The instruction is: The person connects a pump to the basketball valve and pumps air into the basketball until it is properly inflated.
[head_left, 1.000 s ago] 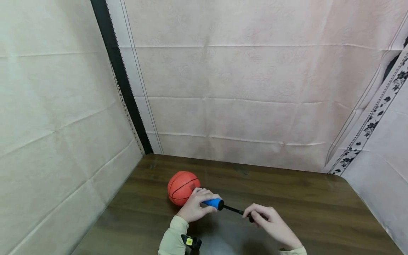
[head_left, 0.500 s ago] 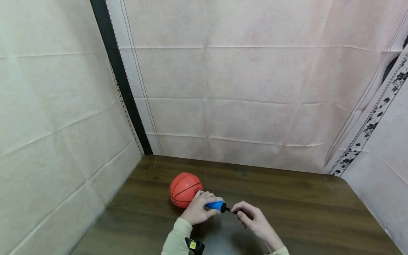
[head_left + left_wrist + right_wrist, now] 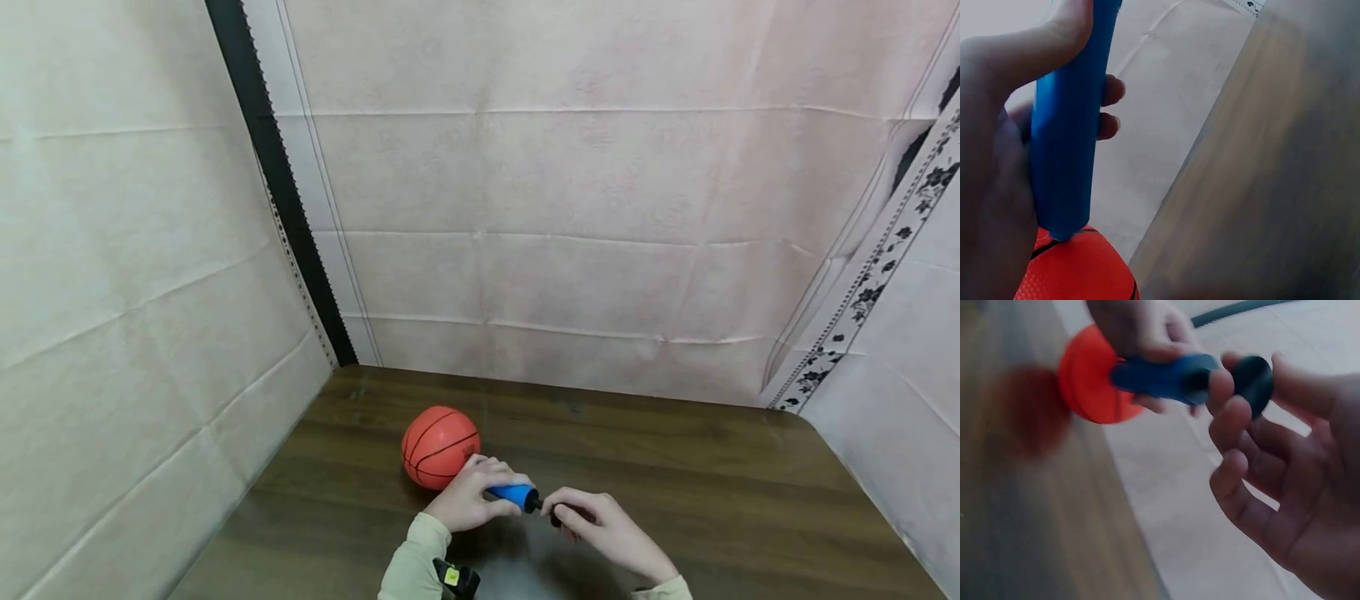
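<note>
A blue hand pump [image 3: 513,496] with a black handle [image 3: 1254,387] is held close over the wooden table. My left hand [image 3: 474,497] grips its blue barrel, thumb on one side and fingers wrapped round the other. The barrel's far end meets the red toy basketball [image 3: 437,442], as the left wrist view shows from close up; any needle there is hidden. At the opposite end my right hand [image 3: 606,533] pinches the round black handle between thumb and fingers. Only a short piece of black rod shows between handle and barrel.
The ball rests on the brown wooden table [image 3: 675,483]. Pale creased cloth walls [image 3: 585,275] stand at the back and both sides. A black strap [image 3: 281,175] runs down the back left corner. A dark device [image 3: 457,577] sits at my left wrist.
My right hand has moved left toward the barrel, pushing the long black rod in until little of it shows. The left hand, barrel and ball have shifted slightly right and down in view.
</note>
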{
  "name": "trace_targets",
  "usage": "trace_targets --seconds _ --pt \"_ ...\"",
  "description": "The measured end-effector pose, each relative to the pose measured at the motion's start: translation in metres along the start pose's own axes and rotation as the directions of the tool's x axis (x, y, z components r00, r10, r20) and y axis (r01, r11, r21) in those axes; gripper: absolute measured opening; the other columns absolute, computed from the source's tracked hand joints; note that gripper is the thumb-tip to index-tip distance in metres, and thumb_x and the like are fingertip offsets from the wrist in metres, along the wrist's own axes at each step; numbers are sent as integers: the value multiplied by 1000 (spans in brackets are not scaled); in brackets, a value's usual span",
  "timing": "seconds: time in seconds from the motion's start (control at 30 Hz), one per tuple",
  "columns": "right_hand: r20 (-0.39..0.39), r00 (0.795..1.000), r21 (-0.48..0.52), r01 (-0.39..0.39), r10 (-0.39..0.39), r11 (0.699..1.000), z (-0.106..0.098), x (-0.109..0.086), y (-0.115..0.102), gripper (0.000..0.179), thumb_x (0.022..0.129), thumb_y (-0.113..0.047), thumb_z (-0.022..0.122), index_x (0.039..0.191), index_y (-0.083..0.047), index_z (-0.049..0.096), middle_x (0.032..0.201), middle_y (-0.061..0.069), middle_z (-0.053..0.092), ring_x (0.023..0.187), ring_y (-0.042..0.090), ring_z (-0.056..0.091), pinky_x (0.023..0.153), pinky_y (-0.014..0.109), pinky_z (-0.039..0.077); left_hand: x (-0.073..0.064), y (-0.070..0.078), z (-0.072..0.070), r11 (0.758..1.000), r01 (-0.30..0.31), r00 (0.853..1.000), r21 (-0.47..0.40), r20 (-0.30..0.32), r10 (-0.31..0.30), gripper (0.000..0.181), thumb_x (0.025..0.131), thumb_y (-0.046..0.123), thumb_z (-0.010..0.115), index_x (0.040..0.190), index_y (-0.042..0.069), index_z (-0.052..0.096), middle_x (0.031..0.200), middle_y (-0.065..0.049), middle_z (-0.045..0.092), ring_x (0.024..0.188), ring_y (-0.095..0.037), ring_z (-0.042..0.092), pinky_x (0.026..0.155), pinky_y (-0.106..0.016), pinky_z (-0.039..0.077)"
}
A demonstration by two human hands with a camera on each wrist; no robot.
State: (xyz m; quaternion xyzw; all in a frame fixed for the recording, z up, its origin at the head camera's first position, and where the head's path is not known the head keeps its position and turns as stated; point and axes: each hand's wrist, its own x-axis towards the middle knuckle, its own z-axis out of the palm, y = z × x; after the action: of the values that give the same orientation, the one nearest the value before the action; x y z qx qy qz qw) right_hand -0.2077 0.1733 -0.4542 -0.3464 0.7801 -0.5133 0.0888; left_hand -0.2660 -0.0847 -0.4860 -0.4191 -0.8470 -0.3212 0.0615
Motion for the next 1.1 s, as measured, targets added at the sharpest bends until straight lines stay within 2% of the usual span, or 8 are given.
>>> trace_targets --seconds 0.2,0.3,0.43,0.53,0.67,0.8,0.93,1.1 --pt "-17 984 19 178 -177 984 -27 -23 -9 29 100 5 40 115 -9 60 76 10 59 68 18 59 61 26 51 -5 -5 -9 1000 16 994 -20 -106 -18 36 89 37 68 123 28 65 111 8 67 105 -9 57 98 -40 36" --pt "-59 974 55 224 -221 973 -33 -30 -11 30 96 12 43 113 -5 60 72 13 56 69 14 60 61 27 51 -5 -4 -11 999 36 993 -35 -112 -40 37 88 34 69 123 26 65 111 7 67 105 -10 57 98 -40 36" --pt "-96 973 153 221 -208 963 -25 -25 -6 26 95 12 46 110 -3 61 80 1 61 66 12 59 59 32 52 -3 -2 -8 998 55 995 -30 -87 -57 36 88 34 70 123 27 65 109 8 67 102 -9 56 97 -39 37" --pt "-119 985 194 145 -124 970 -15 -13 -1 22 98 4 47 114 -2 59 83 -8 61 65 6 57 55 32 50 -2 -1 -3 998 56 995 -4 -83 -56 35 88 34 70 122 28 65 106 8 68 100 -9 57 95 -37 38" --pt "-171 985 170 44 -15 984 1 3 4 22 101 -7 48 121 0 52 69 9 55 57 11 52 48 31 46 3 2 5 998 69 995 -11 -76 -69 34 89 35 68 122 28 65 104 7 69 97 -9 58 92 -35 40" --pt "-207 977 96 70 -49 993 14 14 11 20 102 -7 45 119 2 52 70 26 52 53 27 50 45 32 45 7 3 15 993 97 994 -73 -50 -101 34 91 37 66 124 28 64 109 6 69 100 -9 57 92 -32 41" --pt "-171 982 113 103 -83 988 17 15 13 17 102 -5 44 110 2 57 71 27 51 54 33 46 44 30 43 6 2 19 996 67 996 -57 -57 -70 34 91 39 66 123 28 65 108 7 69 100 -8 58 95 -33 40" --pt "-60 998 76 19 -15 997 7 7 6 19 102 -14 47 110 -5 62 84 26 57 64 25 54 57 27 49 2 -2 13 1000 -15 997 0 -72 15 33 89 44 66 120 31 66 106 12 69 100 -4 58 96 -33 38"
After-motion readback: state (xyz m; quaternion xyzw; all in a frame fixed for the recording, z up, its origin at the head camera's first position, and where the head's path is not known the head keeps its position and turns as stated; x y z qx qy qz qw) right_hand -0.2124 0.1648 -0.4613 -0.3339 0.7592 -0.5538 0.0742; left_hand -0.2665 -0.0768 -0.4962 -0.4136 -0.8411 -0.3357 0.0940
